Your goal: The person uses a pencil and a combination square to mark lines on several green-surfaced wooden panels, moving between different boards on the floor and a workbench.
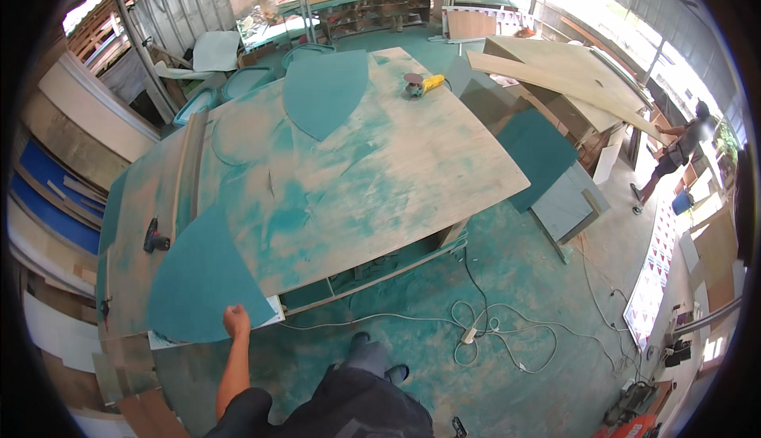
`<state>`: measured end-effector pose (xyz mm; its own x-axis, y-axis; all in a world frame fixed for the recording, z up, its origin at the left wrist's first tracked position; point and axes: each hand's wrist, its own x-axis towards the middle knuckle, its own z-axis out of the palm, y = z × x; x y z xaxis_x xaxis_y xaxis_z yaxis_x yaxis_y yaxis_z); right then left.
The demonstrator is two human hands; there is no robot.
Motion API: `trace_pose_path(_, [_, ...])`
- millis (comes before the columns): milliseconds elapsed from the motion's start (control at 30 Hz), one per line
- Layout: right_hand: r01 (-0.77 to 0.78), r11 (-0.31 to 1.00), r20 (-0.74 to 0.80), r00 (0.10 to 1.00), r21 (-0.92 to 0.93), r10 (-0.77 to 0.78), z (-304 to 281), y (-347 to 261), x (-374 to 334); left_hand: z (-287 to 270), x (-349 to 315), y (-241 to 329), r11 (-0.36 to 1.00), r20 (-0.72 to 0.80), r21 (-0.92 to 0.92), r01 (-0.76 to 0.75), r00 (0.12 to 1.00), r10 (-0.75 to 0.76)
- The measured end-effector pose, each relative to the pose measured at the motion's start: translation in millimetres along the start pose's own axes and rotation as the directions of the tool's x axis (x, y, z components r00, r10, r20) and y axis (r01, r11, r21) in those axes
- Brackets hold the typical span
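Note:
My left hand [236, 321] is at the near edge of a teal, curved, pointed panel [204, 279], its fingers closed on that edge. The panel lies on the left end of a large work table [396, 192] smeared with teal dust, and a strip of white sheet shows under its near edge. My right hand is out of view. A second teal panel [326, 89] of similar shape rests at the table's far side. Just beyond the near panel lies a dark cordless drill [155, 236].
A yellow angle grinder [424, 84] sits at the table's far right. A long wooden strip [189, 164] crosses the left part. Cables and a power strip [469, 335] lie on the floor. At right, a person [688, 149] handles a long board [563, 85]. Sheets [59, 260] lean at left.

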<state>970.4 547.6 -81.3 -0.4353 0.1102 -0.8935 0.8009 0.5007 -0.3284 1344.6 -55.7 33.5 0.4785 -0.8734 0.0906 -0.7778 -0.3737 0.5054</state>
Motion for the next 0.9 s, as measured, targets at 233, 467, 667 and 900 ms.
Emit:
trace_pose_path(233, [0.113,0.994,-0.024,0.993,0.007,-0.112,35,-17,-20,30,-31,-60,0.999,0.199,-0.039,-0.022,0.979,0.03])
trace_pose_path(467, [0.318,0.948,-0.129,0.94,-0.009,-0.316,64,-28,-43,-18,45,-35,0.976,0.048,-0.016,-0.217,0.975,0.217])
trace_pose_path(667, [0.717,0.594,0.211,0.685,-0.365,-0.697,206,-110,-114,-38,231,-145,0.988,-0.075,0.153,-0.036,0.996,0.048])
trace_pose_path(900, [0.93,0.326,0.746,0.337,-0.17,-0.574,418,-146,-245,-76,321,-184,0.89,-0.208,0.433,0.141,0.977,-0.054])
